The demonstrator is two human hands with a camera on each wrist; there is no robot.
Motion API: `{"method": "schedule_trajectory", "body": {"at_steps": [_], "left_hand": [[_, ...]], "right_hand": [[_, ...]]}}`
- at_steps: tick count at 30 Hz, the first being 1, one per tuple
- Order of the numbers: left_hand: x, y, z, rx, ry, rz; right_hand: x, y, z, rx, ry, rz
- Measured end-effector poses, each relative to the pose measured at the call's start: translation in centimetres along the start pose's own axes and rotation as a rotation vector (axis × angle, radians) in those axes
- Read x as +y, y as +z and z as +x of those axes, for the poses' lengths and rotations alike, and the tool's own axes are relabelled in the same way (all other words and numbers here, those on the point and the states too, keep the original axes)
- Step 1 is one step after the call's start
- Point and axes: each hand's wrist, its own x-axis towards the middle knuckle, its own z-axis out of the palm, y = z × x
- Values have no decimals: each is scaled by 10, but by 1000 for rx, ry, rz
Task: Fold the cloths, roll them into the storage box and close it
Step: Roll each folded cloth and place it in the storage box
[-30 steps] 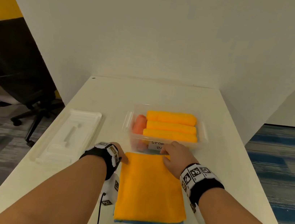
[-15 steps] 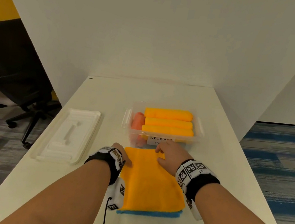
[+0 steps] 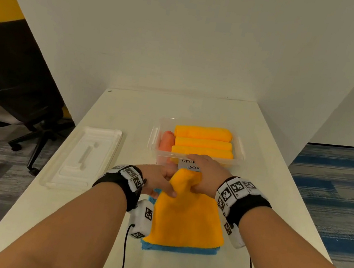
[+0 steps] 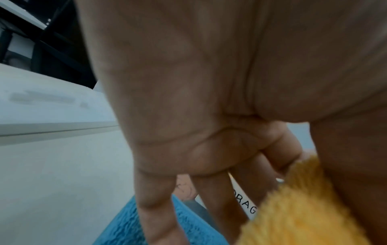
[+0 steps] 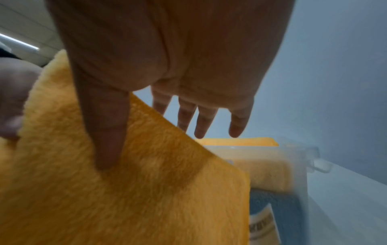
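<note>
An orange cloth lies on a blue cloth at the near middle of the white table. My left hand and right hand pinch its far edge, which is lifted and bunched between them. In the right wrist view the thumb presses the orange cloth. In the left wrist view the orange cloth sits between thumb and fingers above the blue cloth. Just behind stands the clear storage box, open, holding three orange rolls and a salmon roll.
The box's clear lid lies flat on the table to the left. A black office chair stands beyond the table's left edge. White walls close the table's back and right side. Thin cables hang from both wrists.
Both hands went from resting on the flat cloth's far edge to pinching it; the edge is now raised and gathered toward the middle, uncovering some blue cloth at the left.
</note>
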Motion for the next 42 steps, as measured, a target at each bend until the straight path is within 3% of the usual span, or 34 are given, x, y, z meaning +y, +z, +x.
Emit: {"method": "schedule_trajectory", "body": {"at_steps": [5, 7, 12, 16, 20, 23, 27, 33, 42], "left_hand": [[1, -7, 2, 22, 45, -148], [-3, -8, 2, 69, 14, -176], [-22, -4, -4, 153, -260, 10], [-22, -13, -8, 344, -170, -244], [-14, -24, -8, 531, -109, -457], [-15, -19, -6, 593, -175, -393], [-18, 0, -6, 500, -299, -249], [-17, 10, -3, 444, -351, -19], [-27, 12, 10, 616, -357, 82]], "right_hand": [[-6, -11, -3, -120, -60, -246], [-3, -12, -6, -94, -41, -164], [5, -20, -7, 4, 81, 131], [13, -21, -4, 42, 197, 253], [17, -14, -6, -53, 351, 396], [23, 2, -10, -141, 427, 435], [36, 32, -17, -197, 502, 460], [45, 40, -29, -316, 540, 443], [53, 30, -42, -501, 464, 385]]}}
